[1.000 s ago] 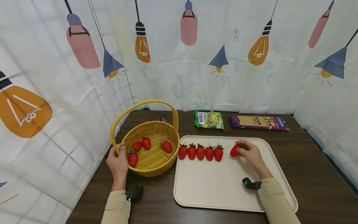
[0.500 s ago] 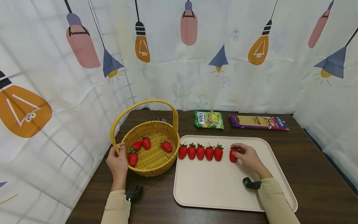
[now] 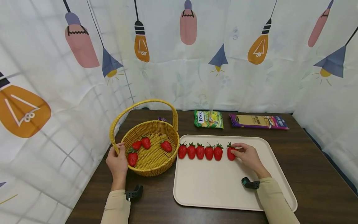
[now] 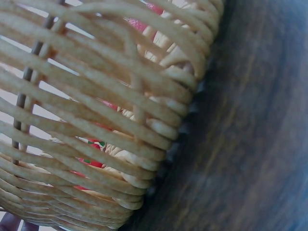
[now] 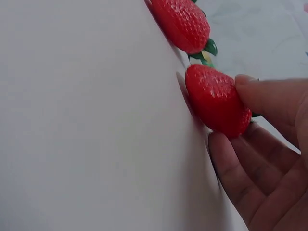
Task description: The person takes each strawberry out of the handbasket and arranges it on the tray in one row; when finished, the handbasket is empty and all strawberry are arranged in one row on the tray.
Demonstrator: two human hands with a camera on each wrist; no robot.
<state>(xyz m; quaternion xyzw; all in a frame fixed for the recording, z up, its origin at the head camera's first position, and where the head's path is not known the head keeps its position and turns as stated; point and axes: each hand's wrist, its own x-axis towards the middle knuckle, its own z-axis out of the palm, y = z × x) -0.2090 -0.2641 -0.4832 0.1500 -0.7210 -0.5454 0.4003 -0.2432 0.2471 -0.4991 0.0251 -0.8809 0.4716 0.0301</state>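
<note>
My right hand (image 3: 247,157) pinches a red strawberry (image 5: 214,98) between thumb and fingers, at the right end of a row on the cream tray (image 3: 212,186). In the head view this strawberry stands upright, its leaves toward the back, a small gap from the row's last strawberry (image 3: 218,152). My left hand (image 3: 117,165) grips the yellow woven basket (image 3: 152,171) at its left side, where the handle meets the rim. Several strawberries (image 3: 166,146) lie inside the basket. The left wrist view is mostly basket weave, with red showing through and fingertips at the lower left corner.
Behind the tray lie a green candy bag (image 3: 208,119) and a long purple snack packet (image 3: 258,121). A small purple item (image 3: 162,119) is partly hidden behind the basket. The brown table (image 3: 316,174) extends to the right; a patterned curtain (image 3: 179,71) hangs behind.
My right hand has moved slightly left with the strawberry, which has turned from tilted to upright and now sits closer to the row. The left hand and basket have stayed put.
</note>
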